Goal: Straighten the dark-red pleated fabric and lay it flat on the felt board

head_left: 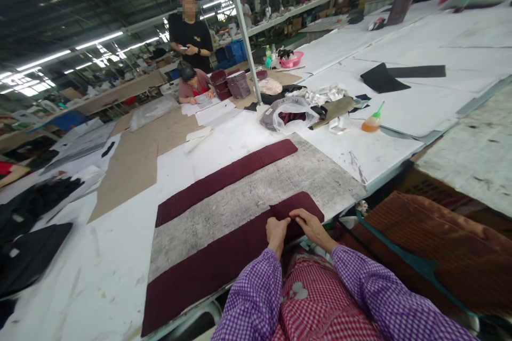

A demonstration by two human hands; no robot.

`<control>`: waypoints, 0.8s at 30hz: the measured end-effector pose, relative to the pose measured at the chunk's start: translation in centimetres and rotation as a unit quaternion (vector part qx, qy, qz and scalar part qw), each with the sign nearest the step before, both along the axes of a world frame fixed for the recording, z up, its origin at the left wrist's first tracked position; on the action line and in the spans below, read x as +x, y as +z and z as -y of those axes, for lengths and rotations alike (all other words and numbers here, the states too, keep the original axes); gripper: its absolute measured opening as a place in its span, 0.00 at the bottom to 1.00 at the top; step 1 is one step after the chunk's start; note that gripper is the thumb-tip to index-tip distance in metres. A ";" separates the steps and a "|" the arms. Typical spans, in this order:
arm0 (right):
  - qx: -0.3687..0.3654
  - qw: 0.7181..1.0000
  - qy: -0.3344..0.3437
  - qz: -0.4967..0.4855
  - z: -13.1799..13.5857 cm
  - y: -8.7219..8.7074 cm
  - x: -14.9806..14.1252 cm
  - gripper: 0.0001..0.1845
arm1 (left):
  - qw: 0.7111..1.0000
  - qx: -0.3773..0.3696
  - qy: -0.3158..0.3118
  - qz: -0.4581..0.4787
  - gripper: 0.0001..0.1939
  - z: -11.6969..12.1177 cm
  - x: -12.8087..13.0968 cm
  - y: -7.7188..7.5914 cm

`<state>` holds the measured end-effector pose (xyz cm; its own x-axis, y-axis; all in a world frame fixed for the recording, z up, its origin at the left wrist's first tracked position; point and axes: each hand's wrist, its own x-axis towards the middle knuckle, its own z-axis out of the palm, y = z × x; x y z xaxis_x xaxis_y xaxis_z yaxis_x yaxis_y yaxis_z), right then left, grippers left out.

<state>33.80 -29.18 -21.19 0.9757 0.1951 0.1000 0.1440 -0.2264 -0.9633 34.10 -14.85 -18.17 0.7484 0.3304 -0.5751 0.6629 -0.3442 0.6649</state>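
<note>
Two long strips of dark maroon pleated fabric lie on a grey felt board (256,200). The near strip (216,264) runs along the table's front edge. My left hand (277,232) and my right hand (310,224) meet on its right part, fingers curled and pinching the cloth. The far strip (224,178) lies untouched, parallel, further back. Both my sleeves are purple check.
A plastic bag (290,113) with dark cloth, an orange squeeze bottle (372,122) and black fabric pieces (382,80) lie further back. A brown cushion-like fabric (440,250) sits at my right. One person sits and another stands at the far table end beside a metal post (244,32).
</note>
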 end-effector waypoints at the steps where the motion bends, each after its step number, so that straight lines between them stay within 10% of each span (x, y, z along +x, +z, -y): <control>1: 0.015 1.000 -0.004 -0.017 0.0 0.3 0.0 0.11 | 1.000 0.000 -0.002 -0.001 0.17 0.2 0.0 0.0; 7: 0.143 0.972 -0.044 -0.183 1.2 2.1 -1.7 0.18 | 1.000 -0.009 0.007 0.019 0.17 0.6 -0.2 0.5; 13: 0.252 0.868 -0.007 -0.429 1.5 3.1 -6.0 0.25 | 0.999 -0.005 0.007 0.048 0.17 1.3 -0.2 1.3; 24: 0.471 0.782 -0.181 -0.367 0.3 -0.3 -3.5 0.15 | 0.995 0.053 -0.071 0.047 0.12 3.8 0.2 4.8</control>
<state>30.29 -29.53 -21.44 0.8123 0.0702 -0.5790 -0.4346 0.7350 -0.5205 34.31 -18.61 -13.34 0.8407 0.2737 -0.4673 0.5393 -0.5014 0.6766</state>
